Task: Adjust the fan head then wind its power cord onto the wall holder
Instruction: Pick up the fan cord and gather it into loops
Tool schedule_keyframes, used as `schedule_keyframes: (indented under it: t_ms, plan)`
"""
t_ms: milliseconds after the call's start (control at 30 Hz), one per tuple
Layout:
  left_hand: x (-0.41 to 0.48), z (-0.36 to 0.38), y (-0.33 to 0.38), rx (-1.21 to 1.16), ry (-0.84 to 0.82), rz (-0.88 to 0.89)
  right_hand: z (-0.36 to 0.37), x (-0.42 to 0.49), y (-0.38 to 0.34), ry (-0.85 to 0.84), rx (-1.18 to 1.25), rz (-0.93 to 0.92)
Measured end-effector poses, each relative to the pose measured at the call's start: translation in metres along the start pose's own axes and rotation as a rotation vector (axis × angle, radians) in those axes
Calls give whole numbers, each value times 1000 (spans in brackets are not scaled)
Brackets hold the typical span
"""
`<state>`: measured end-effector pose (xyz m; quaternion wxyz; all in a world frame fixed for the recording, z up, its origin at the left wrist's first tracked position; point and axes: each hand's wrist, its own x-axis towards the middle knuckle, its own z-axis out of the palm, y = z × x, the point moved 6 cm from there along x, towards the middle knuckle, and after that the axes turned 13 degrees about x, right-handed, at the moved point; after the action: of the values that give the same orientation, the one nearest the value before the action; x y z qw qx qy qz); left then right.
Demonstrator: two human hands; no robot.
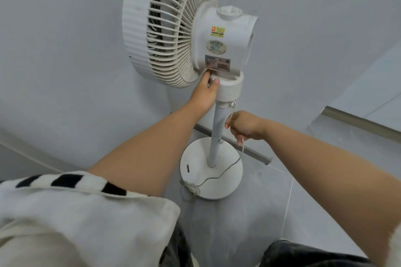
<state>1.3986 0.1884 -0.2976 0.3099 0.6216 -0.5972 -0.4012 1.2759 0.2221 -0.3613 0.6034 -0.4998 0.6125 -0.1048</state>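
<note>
A white pedestal fan stands against the wall, its round grille head [167, 26] facing left and its motor housing [221, 43] bearing stickers. My left hand [205, 92] grips the neck collar [231, 88] just under the housing. My right hand [244, 125] is closed on the thin white power cord [233, 163] beside the pole [217, 134]. From that hand the cord drops across the round base [193, 162] to a small coil [191, 189] at the base's front edge. A small hook-like clip [232, 104] sits on the pole below the collar. No holder on the wall is visible.
Grey wall behind the fan, with a grey skirting strip [249, 149] along the floor. Pale floor tiles lie below and to the right. A light ledge [358, 119] runs at the right. My sleeve and dark trousers fill the lower frame.
</note>
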Motion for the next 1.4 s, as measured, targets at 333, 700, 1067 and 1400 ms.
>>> schedule_keyframes:
  t_ms: [333,700,1067,1400]
  plan:
    - [2,-10,2,-126,81,-96,-25,-33,-42,-111,-89,2]
    - [-2,-8,4,-81,25,-127,-48,-19,-39,268,-35,-190]
    - [-6,-3,-25,-169,32,-129,-46,25,-38,325,247,-461]
    - [-40,90,-110,39,-460,-334,-35,10,-41,376,328,-498]
